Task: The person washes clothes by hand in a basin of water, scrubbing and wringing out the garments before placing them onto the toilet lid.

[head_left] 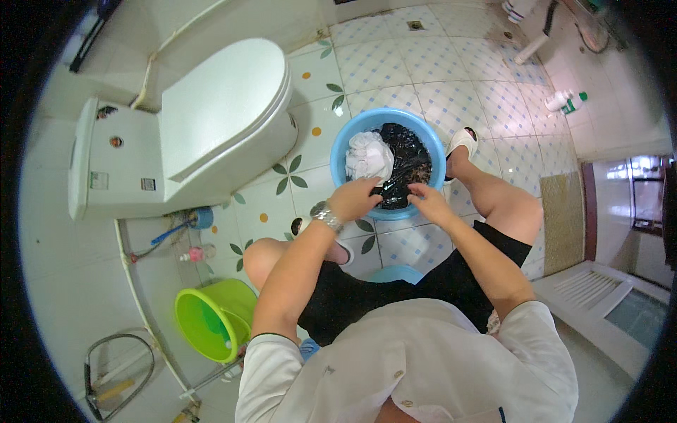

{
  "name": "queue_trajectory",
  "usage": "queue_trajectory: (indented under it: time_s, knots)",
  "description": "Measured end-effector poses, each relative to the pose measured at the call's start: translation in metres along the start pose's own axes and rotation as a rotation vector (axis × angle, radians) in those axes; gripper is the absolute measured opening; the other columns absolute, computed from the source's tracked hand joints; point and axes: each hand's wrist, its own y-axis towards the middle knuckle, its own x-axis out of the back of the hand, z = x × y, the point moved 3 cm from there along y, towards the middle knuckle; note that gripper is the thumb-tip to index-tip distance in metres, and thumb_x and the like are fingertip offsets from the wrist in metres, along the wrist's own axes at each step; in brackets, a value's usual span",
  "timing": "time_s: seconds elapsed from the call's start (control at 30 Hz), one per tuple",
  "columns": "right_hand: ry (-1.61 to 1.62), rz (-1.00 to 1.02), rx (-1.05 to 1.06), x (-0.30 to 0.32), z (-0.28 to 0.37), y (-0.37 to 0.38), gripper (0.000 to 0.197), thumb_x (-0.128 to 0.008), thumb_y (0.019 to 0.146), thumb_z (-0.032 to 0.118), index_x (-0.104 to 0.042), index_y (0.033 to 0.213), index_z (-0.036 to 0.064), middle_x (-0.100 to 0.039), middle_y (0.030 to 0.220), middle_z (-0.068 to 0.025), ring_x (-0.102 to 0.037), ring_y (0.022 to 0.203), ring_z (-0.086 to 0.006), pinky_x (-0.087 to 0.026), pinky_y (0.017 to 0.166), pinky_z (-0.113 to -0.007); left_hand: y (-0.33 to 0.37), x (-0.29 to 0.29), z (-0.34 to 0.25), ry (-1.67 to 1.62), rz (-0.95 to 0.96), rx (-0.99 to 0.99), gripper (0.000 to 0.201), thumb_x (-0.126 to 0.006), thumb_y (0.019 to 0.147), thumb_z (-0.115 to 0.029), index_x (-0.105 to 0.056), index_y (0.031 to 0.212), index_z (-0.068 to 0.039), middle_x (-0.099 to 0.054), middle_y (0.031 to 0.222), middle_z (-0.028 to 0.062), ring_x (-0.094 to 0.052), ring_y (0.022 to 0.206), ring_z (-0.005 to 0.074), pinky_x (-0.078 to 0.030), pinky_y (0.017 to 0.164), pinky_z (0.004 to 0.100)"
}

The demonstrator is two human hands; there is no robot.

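- both arms (282, 285) angled inward over a blue basin (438, 156) on the floor (448, 70)
- basin's got wet black cloth (404, 151), bunched white cloth (369, 156) at left
- right hand (429, 204): fingers loosely spread
- left hand (354, 200): bent near the white cloth, can't tell if pinching

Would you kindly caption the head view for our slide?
Left hand and right hand over a blue basin with white cloth and black cloth inside.

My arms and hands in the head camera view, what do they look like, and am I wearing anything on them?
Your left hand and right hand are ungloved. A silver watch circles the left wrist; the right wrist looks bare. Both forearms are uncovered below short whitish sleeves, the left edged with thin dark trim.
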Motion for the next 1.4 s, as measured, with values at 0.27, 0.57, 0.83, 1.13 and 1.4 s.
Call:
queue_trajectory:
  time_s: [0.27,0.57,0.83,1.13,1.4]
  knots:
    - [-0.143,0.117,0.161,-0.016,0.012,-0.037,0.042,-0.062,0.086,0.029,-0.065,0.12,0.0048,-0.064,0.117,-0.0207,-0.06,0.109,-0.0376,-0.047,0.095,-0.046,-0.033,0.031,-0.031,-0.562,-0.191,0.329,0.058,-0.051,0.101,-0.041,-0.044,0.143,-0.002,-0.06,0.129,0.0161,-0.058,0.12,0.0282,-0.046,0.102,0.0371]
    - [-0.256,0.136,0.231,-0.017,0.022,-0.04,0.041,-0.061,0.086,0.029,-0.064,0.121,0.0062,-0.066,0.115,-0.0197,-0.063,0.107,-0.0367,-0.049,0.093,-0.047,-0.051,0.054,-0.124,-2.0,-0.268,-0.287,0.066,-0.028,0.103,-0.054,-0.029,0.15,-0.009,-0.025,0.158,0.0197,-0.024,0.145,0.0393,-0.025,0.119,0.0548]
    - [-0.397,0.22,0.295,-0.026,0.015,-0.042,0.043,-0.06,0.087,0.031,-0.063,0.124,0.0077,-0.066,0.116,-0.0175,-0.063,0.108,-0.0352,-0.049,0.093,-0.047,-0.075,0.047,-0.141,-2.021,-0.244,-0.379,0.068,-0.035,0.099,-0.059,-0.037,0.148,-0.012,-0.027,0.157,0.0202,-0.025,0.145,0.0395,-0.026,0.117,0.0566]
    - [-0.409,0.261,0.28,-0.023,0.014,-0.049,0.041,-0.063,0.084,0.031,-0.065,0.12,0.0088,-0.068,0.112,-0.0174,-0.064,0.105,-0.0358,-0.049,0.092,-0.046,-0.076,-0.019,-0.075,-1.056,-0.547,0.426,0.061,-0.055,0.097,-0.048,-0.045,0.143,-0.01,-0.05,0.142,0.0125,-0.049,0.127,0.023,-0.039,0.106,0.0419]
    - [-0.449,0.261,0.314,-0.019,0.024,-0.053,0.04,-0.06,0.084,0.028,-0.066,0.119,0.0097,-0.068,0.113,-0.0178,-0.065,0.104,-0.0368,-0.051,0.09,-0.048,-0.085,-0.106,-0.07,-1.045,-0.375,0.578,0.052,-0.057,0.096,-0.038,-0.05,0.138,-0.008,-0.057,0.128,0.0046,-0.052,0.117,0.0186,-0.041,0.098,0.0357]
